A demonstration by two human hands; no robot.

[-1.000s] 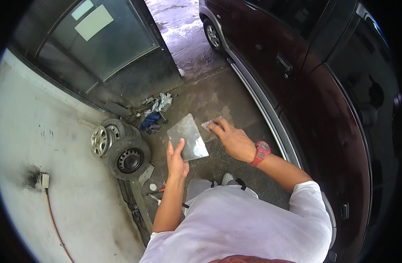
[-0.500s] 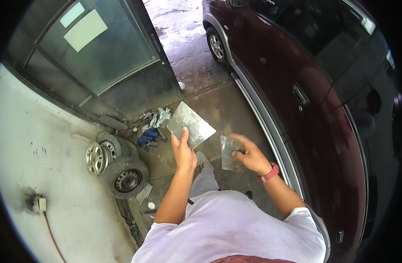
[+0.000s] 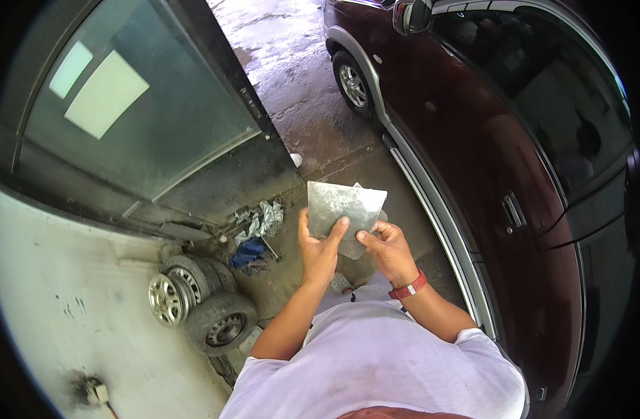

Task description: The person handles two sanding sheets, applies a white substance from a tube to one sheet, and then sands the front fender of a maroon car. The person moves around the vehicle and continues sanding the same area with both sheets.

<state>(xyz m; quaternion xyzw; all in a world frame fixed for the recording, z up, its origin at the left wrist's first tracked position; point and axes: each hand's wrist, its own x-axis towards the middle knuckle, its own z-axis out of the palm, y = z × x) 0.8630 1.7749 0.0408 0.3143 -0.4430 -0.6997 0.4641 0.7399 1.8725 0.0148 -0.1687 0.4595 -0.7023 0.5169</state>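
A flat grey rectangular plate (image 3: 341, 206) with pale smears is in front of my chest. My left hand (image 3: 320, 248) grips its lower left, thumb pressed on the face and fingers behind. My right hand (image 3: 392, 251), with a red watch (image 3: 409, 285) at the wrist, pinches the lower right with its thumb in front. A second, darker plate (image 3: 351, 250) lies behind the first. Only its lower part and a small corner above the top edge show. Most of my right fingers are hidden behind the plates.
A dark red car (image 3: 460, 153) stands close along my right. Ahead at left is a dark-framed glass door (image 3: 145, 105). Tires (image 3: 222, 328) and a silver wheel rim (image 3: 168, 299) rest by the white wall (image 3: 47, 279). Crumpled silver and blue scraps (image 3: 249, 253) lie near the door's foot.
The two plates were apart, one in each hand. My right hand has moved left and brought the darker plate behind the other. The first plate has turned more level.
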